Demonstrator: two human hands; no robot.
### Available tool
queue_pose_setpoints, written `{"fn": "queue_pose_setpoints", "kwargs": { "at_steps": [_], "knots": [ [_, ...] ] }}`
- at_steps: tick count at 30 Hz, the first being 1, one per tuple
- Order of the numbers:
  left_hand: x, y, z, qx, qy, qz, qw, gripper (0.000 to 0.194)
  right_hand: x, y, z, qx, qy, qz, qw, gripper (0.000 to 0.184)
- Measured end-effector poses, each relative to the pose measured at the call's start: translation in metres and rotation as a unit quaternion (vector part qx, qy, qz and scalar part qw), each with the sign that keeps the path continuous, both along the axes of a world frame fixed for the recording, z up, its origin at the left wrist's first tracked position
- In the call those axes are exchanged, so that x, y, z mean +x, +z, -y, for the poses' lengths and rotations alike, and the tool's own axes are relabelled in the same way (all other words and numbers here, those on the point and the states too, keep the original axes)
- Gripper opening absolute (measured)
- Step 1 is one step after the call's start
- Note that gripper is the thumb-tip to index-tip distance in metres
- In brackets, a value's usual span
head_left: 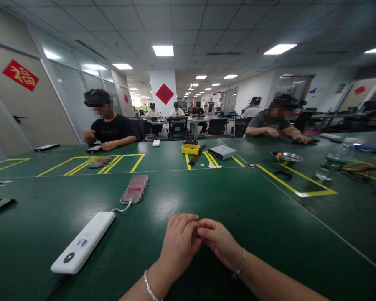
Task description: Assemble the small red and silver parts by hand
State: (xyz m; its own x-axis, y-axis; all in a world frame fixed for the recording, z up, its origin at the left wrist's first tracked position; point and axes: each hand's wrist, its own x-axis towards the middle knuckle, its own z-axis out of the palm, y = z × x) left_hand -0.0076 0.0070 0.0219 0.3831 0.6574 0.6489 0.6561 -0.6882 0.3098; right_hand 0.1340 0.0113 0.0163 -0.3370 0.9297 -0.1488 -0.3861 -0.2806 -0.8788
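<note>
My left hand (pixel 178 242) and my right hand (pixel 217 240) rest together on the green table (pixel 253 217) near its front edge. Their fingertips meet in a pinch between them. Whatever sits in the pinch is too small or too hidden to name. Each wrist wears a silver bracelet. A white power bank (pixel 83 242) lies to the left of my hands. Its white cable runs to a phone (pixel 135 188) lying flat farther back.
A yellow tray (pixel 190 148), a grey box (pixel 222 151), a metal bowl (pixel 286 156) and a water bottle (pixel 334 163) stand farther back. Yellow tape marks zones on the table. Two people work at the far side, and others sit at desks behind.
</note>
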Motion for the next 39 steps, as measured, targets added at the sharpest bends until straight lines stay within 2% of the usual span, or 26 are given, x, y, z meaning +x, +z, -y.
{"fn": "queue_pose_setpoints", "kwargs": {
  "at_steps": [4,9,14,20,24,28,31,34,36,37,38,39],
  "knots": [
    [0.001,0.000,0.001,0.006,0.002,0.006,1.000,0.016,-0.002,0.000,0.001,0.009,0.006,-0.011,1.000,0.029],
    [0.001,-0.002,0.002,0.002,-0.006,0.008,1.000,0.020,-0.002,0.000,-0.001,0.029,-0.005,0.008,1.000,0.028],
    [0.000,-0.004,0.003,-0.015,-0.014,0.022,1.000,0.016,0.001,0.004,0.001,0.028,0.018,-0.016,0.999,0.026],
    [-0.002,-0.003,0.001,-0.038,0.015,0.038,0.998,0.037,0.005,0.004,0.000,0.020,0.042,-0.049,0.998,0.024],
    [-0.001,-0.003,0.000,-0.046,0.038,0.029,0.998,0.035,0.004,0.004,-0.001,-0.006,0.028,-0.054,0.998,0.025],
    [0.000,-0.004,0.000,-0.058,0.036,0.030,0.997,0.035,-0.001,0.002,0.003,-0.011,0.022,-0.060,0.998,0.029],
    [-0.002,-0.005,-0.002,-0.075,0.025,0.024,0.997,0.035,-0.002,0.001,0.001,-0.001,0.023,-0.026,0.999,0.031],
    [-0.009,-0.009,-0.009,-0.097,0.037,0.004,0.995,0.032,0.013,0.005,-0.015,0.036,-0.012,0.083,0.996,0.033],
    [-0.015,-0.015,-0.016,-0.117,0.066,-0.017,0.991,0.029,0.040,0.012,-0.034,0.077,-0.071,0.203,0.973,0.033],
    [-0.017,-0.018,-0.019,-0.133,0.087,-0.027,0.987,0.028,0.059,0.015,-0.045,0.101,-0.111,0.279,0.949,0.033],
    [-0.019,-0.021,-0.021,-0.155,0.103,-0.039,0.982,0.029,0.082,0.018,-0.054,0.126,-0.157,0.363,0.910,0.032],
    [-0.020,-0.024,-0.023,-0.180,0.115,-0.051,0.976,0.030,0.108,0.021,-0.063,0.149,-0.201,0.450,0.857,0.031]
  ]
}}
